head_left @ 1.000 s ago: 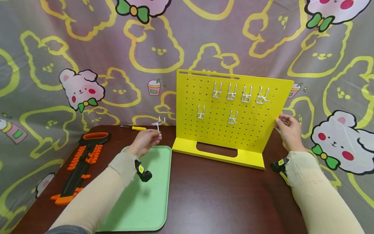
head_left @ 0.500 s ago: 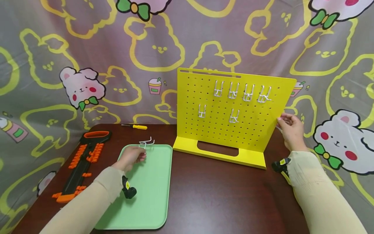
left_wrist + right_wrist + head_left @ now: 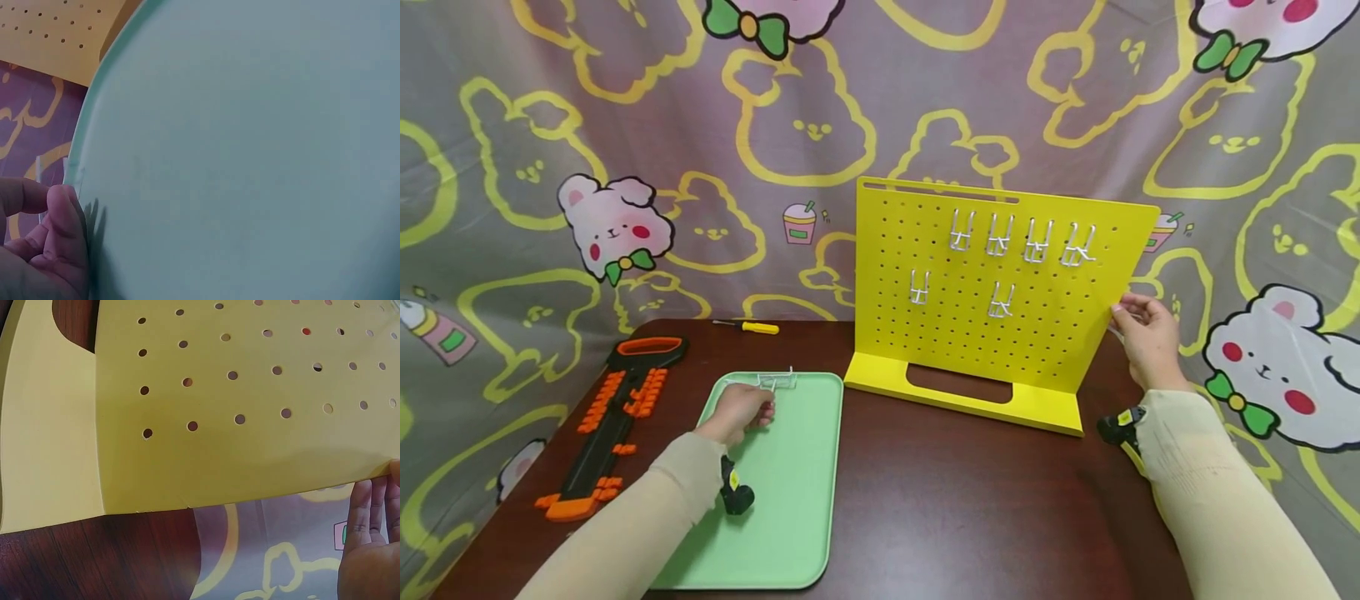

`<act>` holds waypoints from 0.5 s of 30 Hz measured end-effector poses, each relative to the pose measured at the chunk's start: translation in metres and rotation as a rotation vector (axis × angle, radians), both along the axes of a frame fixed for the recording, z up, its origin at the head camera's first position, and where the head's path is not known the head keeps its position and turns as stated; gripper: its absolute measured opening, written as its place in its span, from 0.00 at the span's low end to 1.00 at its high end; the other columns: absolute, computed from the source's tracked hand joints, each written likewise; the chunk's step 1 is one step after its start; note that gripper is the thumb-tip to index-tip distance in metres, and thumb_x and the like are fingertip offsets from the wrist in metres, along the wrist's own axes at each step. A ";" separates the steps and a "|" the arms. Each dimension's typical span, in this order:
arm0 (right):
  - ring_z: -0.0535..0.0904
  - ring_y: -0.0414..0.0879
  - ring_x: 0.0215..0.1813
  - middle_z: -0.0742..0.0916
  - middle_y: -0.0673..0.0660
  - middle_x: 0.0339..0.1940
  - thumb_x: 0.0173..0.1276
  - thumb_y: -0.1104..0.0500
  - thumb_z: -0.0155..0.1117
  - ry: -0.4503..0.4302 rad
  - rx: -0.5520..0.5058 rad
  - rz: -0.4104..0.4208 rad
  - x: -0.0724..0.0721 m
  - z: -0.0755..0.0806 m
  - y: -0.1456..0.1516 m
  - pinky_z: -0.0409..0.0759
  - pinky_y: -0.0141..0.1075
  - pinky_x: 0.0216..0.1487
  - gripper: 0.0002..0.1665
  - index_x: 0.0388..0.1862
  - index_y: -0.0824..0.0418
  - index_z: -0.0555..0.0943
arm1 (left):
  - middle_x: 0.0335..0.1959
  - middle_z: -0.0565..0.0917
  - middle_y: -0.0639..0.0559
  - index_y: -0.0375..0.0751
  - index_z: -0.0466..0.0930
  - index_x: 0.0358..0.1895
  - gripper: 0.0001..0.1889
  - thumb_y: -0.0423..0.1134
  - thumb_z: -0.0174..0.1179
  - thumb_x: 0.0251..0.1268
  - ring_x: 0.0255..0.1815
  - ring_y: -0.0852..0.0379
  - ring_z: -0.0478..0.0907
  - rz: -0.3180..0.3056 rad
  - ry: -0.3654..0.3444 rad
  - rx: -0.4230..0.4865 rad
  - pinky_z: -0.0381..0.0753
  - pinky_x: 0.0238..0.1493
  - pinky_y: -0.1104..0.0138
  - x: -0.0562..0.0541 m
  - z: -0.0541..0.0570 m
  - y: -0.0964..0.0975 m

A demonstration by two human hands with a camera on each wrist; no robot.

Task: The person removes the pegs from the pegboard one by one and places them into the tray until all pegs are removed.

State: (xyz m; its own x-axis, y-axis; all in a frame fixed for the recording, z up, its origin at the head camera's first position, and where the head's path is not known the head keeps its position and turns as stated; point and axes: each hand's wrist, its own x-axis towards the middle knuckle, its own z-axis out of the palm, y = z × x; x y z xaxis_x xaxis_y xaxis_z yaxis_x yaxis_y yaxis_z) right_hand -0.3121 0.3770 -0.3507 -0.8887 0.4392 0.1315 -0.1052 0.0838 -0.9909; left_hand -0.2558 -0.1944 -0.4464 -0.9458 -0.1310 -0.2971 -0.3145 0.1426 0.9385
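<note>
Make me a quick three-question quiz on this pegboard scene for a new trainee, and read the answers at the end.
1. How many white hooks are mounted on the yellow pegboard?
2. True or false: the right hand holds the board by its base.
3. What does the left hand hold at the far end of the green tray?
A. a screwdriver
B. a loose white hook
C. an orange clip

Key:
1. Six: four in the upper row, two lower down.
2. False; it holds the board's right side edge, well above the base.
3. B.
</note>
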 end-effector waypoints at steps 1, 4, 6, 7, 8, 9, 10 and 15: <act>0.76 0.37 0.43 0.77 0.48 0.43 0.79 0.64 0.59 0.001 -0.005 0.000 0.000 0.000 0.000 0.80 0.18 0.39 0.09 0.46 0.47 0.76 | 0.23 0.79 0.48 0.19 0.78 0.42 0.10 0.28 0.53 0.74 0.20 0.62 0.75 0.005 -0.004 -0.004 0.78 0.23 0.73 0.000 0.000 0.000; 0.76 0.37 0.43 0.77 0.48 0.43 0.79 0.64 0.59 0.006 -0.018 0.002 0.000 -0.001 0.000 0.80 0.18 0.38 0.09 0.46 0.48 0.76 | 0.23 0.80 0.48 0.19 0.78 0.42 0.10 0.28 0.53 0.74 0.20 0.62 0.75 0.005 -0.012 -0.014 0.78 0.22 0.73 -0.001 0.000 -0.001; 0.76 0.37 0.43 0.77 0.48 0.43 0.79 0.64 0.59 0.006 -0.019 -0.002 0.000 -0.001 0.000 0.80 0.18 0.38 0.09 0.46 0.48 0.76 | 0.23 0.80 0.48 0.19 0.78 0.42 0.10 0.28 0.53 0.75 0.20 0.62 0.75 -0.004 -0.021 -0.024 0.78 0.22 0.73 -0.002 0.000 -0.001; 0.76 0.37 0.43 0.77 0.48 0.43 0.79 0.64 0.59 0.003 -0.015 -0.006 0.000 -0.001 0.000 0.80 0.18 0.38 0.09 0.46 0.48 0.77 | 0.24 0.80 0.48 0.20 0.78 0.43 0.10 0.29 0.54 0.75 0.20 0.63 0.75 -0.011 -0.024 -0.030 0.78 0.22 0.73 -0.002 0.001 -0.001; 0.76 0.38 0.43 0.77 0.49 0.44 0.79 0.64 0.59 0.004 -0.014 -0.009 0.000 -0.001 0.000 0.80 0.18 0.38 0.10 0.46 0.48 0.77 | 0.24 0.80 0.48 0.20 0.77 0.43 0.10 0.29 0.54 0.75 0.20 0.63 0.76 -0.017 -0.026 -0.033 0.78 0.22 0.74 -0.002 0.001 -0.001; 0.76 0.38 0.43 0.77 0.49 0.44 0.79 0.64 0.59 0.005 -0.013 -0.013 0.000 -0.001 0.000 0.80 0.18 0.38 0.10 0.46 0.48 0.77 | 0.24 0.80 0.49 0.20 0.77 0.43 0.10 0.29 0.54 0.76 0.20 0.63 0.76 -0.023 -0.026 -0.037 0.78 0.22 0.74 -0.003 0.002 -0.002; 0.76 0.38 0.43 0.77 0.49 0.44 0.79 0.64 0.59 0.005 -0.014 -0.016 0.000 -0.001 0.000 0.80 0.18 0.38 0.10 0.45 0.48 0.77 | 0.24 0.80 0.49 0.20 0.77 0.44 0.10 0.30 0.54 0.76 0.20 0.63 0.76 -0.027 -0.028 -0.040 0.79 0.22 0.74 -0.003 0.001 -0.002; 0.76 0.37 0.42 0.77 0.49 0.43 0.78 0.65 0.59 0.011 -0.015 -0.013 0.000 0.000 -0.001 0.80 0.18 0.38 0.09 0.45 0.48 0.77 | 0.25 0.80 0.48 0.23 0.76 0.42 0.10 0.31 0.55 0.77 0.21 0.63 0.77 -0.026 -0.024 -0.045 0.80 0.23 0.73 -0.004 -0.001 -0.004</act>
State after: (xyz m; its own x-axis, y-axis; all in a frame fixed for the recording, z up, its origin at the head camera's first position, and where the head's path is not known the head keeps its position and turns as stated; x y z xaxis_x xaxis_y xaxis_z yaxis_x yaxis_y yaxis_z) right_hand -0.3117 0.3761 -0.3510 -0.8815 0.4526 0.1344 -0.1147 0.0708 -0.9909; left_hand -0.2598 -0.1985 -0.4473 -0.9416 -0.1205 -0.3143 -0.3328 0.1927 0.9231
